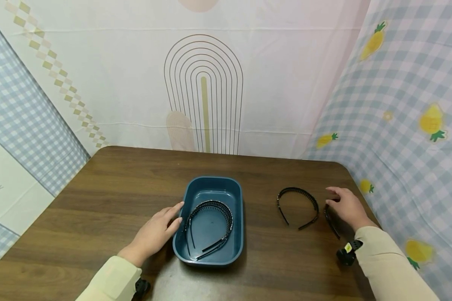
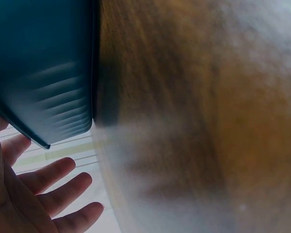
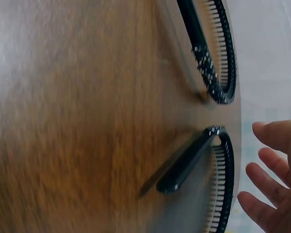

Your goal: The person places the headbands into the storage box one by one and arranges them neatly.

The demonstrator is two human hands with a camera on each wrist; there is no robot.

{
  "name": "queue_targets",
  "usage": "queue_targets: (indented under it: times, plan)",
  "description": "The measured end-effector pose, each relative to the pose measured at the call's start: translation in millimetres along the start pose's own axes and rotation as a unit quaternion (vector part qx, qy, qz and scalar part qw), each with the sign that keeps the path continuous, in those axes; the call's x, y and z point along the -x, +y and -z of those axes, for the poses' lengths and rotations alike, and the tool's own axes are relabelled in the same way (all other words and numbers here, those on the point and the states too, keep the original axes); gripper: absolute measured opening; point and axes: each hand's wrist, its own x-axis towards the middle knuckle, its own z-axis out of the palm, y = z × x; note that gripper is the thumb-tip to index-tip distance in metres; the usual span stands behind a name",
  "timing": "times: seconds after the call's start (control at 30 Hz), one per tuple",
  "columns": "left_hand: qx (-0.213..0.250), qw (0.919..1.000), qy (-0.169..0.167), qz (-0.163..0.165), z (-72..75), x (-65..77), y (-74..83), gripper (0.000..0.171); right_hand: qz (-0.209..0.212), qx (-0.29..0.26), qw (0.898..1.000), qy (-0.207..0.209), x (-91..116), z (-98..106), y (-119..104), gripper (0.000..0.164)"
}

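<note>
A blue plastic tub (image 1: 242, 225) stands on the table with several black toothed headbands (image 1: 230, 219) nested inside. Against its left rim rests my left hand (image 1: 152, 232), fingers extended; in the left wrist view the fingers (image 2: 48, 175) are spread beside the tub wall (image 2: 63, 97). To the tub's right lies a black headband (image 1: 317, 207) with small pale specks. My right hand (image 1: 345, 207) hovers at another headband (image 1: 332, 225), partly hiding it. In the right wrist view, that hand's fingers (image 3: 264, 182) are spread apart from the near headband (image 3: 228, 189), holding nothing.
The brown wooden table (image 1: 116, 188) has rounded far corners. A pale printed cloth (image 1: 278, 83) hangs behind it, and a blue checked cloth (image 1: 391, 138) with pineapple prints borders the right edge, close to my right arm.
</note>
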Motion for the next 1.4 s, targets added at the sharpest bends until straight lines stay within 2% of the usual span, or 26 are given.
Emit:
queue_targets:
  times: [0.57,0.93,1.4]
  plan:
    - [-0.004,1.0,-0.005,0.005,0.2,-0.4,0.3,0.052,-0.003,0.046,0.999,0.001,2,12,28,0.043]
    - [-0.004,1.0,-0.006,0.006,1.4,0.5,0.8,0.052,-0.043,0.056,0.997,-0.03,4,19,39,0.043]
    - [-0.006,1.0,-0.006,0.005,0.9,-0.5,1.2,0.052,-0.065,0.067,0.995,-0.037,9,19,54,0.043]
